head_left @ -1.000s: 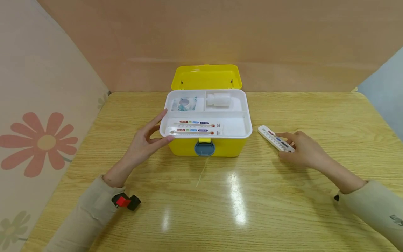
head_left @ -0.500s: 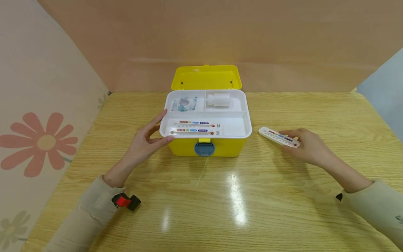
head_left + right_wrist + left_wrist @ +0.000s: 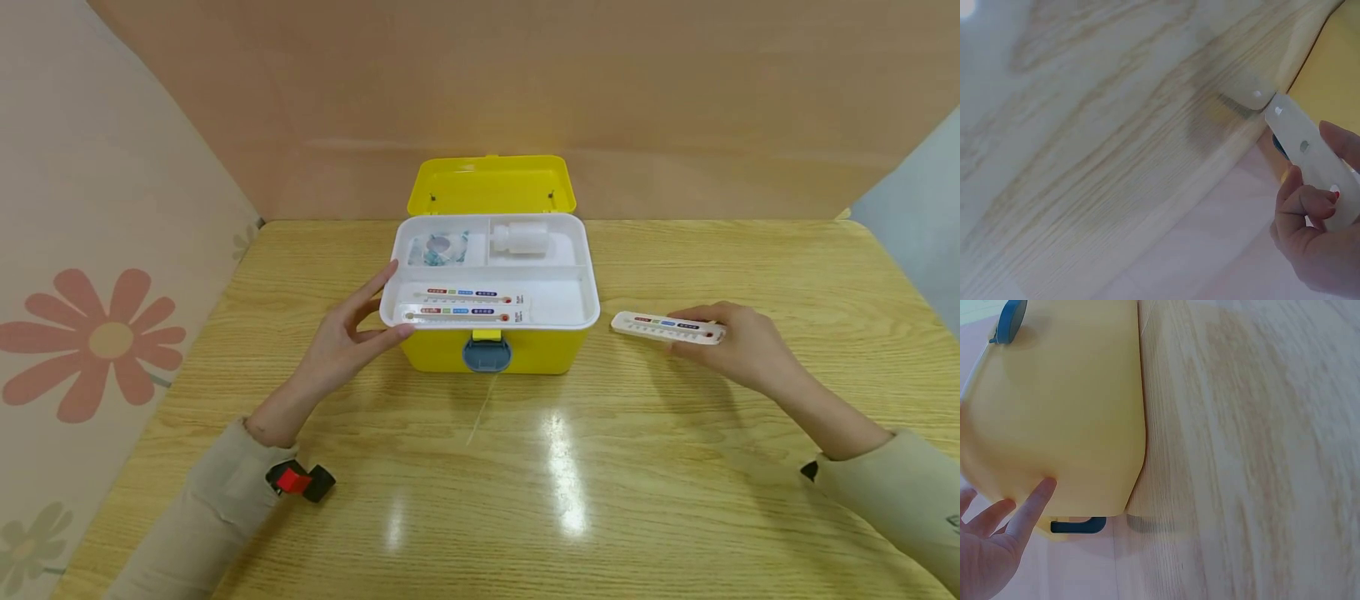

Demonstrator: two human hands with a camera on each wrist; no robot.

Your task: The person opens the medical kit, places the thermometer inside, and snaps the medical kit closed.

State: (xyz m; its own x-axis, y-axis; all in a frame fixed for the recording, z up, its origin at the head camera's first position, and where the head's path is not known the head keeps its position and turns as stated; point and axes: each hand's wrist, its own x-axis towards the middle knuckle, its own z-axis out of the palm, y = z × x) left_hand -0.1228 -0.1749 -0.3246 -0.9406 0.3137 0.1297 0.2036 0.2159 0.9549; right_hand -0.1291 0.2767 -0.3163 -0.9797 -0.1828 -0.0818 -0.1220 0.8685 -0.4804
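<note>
The right hand (image 3: 746,346) clamps its fingers on a white thermometer (image 3: 656,327), right of the yellow box (image 3: 543,353). The left hand (image 3: 337,342), fingers apart, touches the box's left end; two similar thermometers (image 3: 465,316) lie in its white tray (image 3: 558,304).

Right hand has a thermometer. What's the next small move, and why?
Probably carry the held thermometer left to the front compartment of the white tray: the right hand grips it, two similar thermometers lie there with room to their right, and the left hand touches the yellow box.
</note>
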